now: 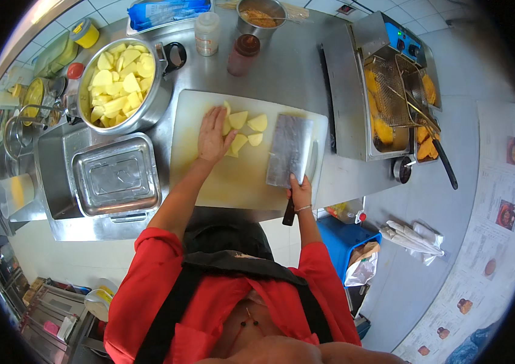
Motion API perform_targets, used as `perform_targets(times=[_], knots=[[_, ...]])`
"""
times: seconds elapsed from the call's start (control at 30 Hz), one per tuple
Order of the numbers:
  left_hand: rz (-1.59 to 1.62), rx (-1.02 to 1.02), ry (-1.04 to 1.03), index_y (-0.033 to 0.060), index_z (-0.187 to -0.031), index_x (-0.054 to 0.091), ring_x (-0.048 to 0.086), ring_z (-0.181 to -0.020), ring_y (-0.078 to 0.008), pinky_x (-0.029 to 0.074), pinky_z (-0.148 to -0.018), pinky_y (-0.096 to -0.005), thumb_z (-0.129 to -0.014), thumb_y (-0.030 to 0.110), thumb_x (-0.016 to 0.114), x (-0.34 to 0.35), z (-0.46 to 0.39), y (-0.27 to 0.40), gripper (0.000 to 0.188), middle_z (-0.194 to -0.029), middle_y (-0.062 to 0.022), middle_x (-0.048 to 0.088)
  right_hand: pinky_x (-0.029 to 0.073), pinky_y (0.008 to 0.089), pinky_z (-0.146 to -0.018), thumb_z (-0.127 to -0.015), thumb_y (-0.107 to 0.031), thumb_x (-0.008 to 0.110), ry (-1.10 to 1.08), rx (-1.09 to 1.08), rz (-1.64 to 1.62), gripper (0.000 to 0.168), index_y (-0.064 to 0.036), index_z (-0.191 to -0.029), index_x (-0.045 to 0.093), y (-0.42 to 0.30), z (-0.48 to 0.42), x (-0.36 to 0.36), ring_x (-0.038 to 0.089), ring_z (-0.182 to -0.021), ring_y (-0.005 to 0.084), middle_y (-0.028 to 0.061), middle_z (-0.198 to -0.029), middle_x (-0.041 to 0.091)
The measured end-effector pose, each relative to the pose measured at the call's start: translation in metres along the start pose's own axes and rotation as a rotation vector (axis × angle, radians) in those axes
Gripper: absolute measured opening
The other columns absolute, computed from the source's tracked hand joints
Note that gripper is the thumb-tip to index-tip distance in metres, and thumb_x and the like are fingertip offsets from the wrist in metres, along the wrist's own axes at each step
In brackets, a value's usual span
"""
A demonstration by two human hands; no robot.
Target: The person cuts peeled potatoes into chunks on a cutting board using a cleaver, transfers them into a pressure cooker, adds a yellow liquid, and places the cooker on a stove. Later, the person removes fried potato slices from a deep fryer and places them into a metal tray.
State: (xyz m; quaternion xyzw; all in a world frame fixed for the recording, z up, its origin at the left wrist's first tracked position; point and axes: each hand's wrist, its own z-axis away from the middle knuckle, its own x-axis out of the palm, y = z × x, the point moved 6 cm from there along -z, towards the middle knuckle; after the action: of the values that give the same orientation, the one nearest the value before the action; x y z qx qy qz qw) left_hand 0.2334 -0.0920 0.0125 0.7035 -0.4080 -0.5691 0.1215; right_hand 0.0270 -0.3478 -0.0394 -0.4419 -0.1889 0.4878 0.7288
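Several peeled potato pieces (238,119) lie on a white cutting board (239,193). At their left side my left hand (213,134) rests with its palm down, fingers together and the thumb spread towards the pieces; whether it holds one is hidden. My right hand (300,193) grips the dark handle of a broad cleaver (290,150), whose blade lies over the right part of the board. Beyond the board's upper left corner, a steel pot (148,113) is filled with cut potato pieces (116,86).
A steel tray (114,175) sits over the sink (59,182) at left. A deep fryer (353,113) with a wire basket (387,91) stands at right. Behind the board are a sauce bottle (243,57), a clear shaker (207,34) and a steel bowl (262,29).
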Motion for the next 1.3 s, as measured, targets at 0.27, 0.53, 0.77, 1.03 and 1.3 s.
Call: perform_targets(times=[0.27, 0.53, 0.77, 1.03, 1.3], knots=[[-0.025, 0.124, -0.036, 0.0078, -0.123, 0.051, 0.041, -0.119, -0.0379, 0.033, -0.1, -0.0446, -0.07, 0.042, 0.071, 0.018, -0.005, 0.032, 0.066, -0.13, -0.0179, 0.043, 0.037, 0.0247, -0.037, -0.089, -0.019, 0.058, -0.166, -0.05, 0.128, 0.016, -0.005, -0.096, 0.054, 0.002, -0.012, 0.059, 0.046, -0.04, 0.009, 0.0007, -0.061, 0.053], [0.171, -0.171, 0.185, 0.0126, -0.115, 0.06, 0.046, -0.112, -0.035, 0.04, -0.094, -0.0419, -0.067, 0.024, 0.075, 0.027, 0.029, 0.043, 0.051, -0.127, -0.0155, 0.046, 0.038, 0.0251, -0.037, -0.09, -0.016, 0.054, -0.187, -0.144, 0.176, 0.012, -0.005, -0.095, 0.052, 0.003, 0.014, 0.099, 0.048, -0.041, 0.0094, 0.0024, -0.06, 0.054], [0.404, -0.368, 0.254, 0.011, -0.116, 0.06, 0.048, -0.113, -0.0327, 0.041, -0.093, -0.0393, -0.07, 0.018, 0.073, 0.006, 0.048, 0.055, 0.048, -0.129, -0.0143, 0.046, 0.04, 0.0269, -0.036, -0.09, -0.016, 0.055, -0.274, -0.08, 0.147, 0.02, -0.002, -0.103, 0.051, -0.028, 0.048, 0.108, 0.048, -0.04, 0.0105, 0.003, -0.06, 0.052], [0.219, -0.106, 0.453, 0.0122, -0.13, 0.048, 0.038, -0.123, -0.0402, 0.035, -0.1, -0.041, -0.067, 0.025, 0.078, -0.178, -0.037, 0.06, 0.07, -0.136, -0.0245, 0.031, 0.041, 0.03, -0.037, -0.089, -0.01, 0.049, -0.504, -0.485, 0.248, 0.012, 0.0, -0.095, 0.049, -0.206, 0.095, 0.218, 0.054, -0.04, 0.0155, 0.0069, -0.055, 0.053], [-0.186, -0.213, 0.615, 0.014, -0.104, 0.067, 0.043, -0.116, -0.0381, 0.034, -0.099, -0.0435, -0.077, 0.034, 0.066, -0.257, -0.09, -0.085, 0.034, -0.127, -0.0239, 0.044, 0.045, 0.0296, -0.04, -0.085, -0.01, 0.047, -0.591, -0.441, 0.247, 0.011, 0.001, -0.085, 0.044, -0.266, 0.09, 0.329, 0.056, -0.043, 0.0159, 0.0097, -0.054, 0.055]])
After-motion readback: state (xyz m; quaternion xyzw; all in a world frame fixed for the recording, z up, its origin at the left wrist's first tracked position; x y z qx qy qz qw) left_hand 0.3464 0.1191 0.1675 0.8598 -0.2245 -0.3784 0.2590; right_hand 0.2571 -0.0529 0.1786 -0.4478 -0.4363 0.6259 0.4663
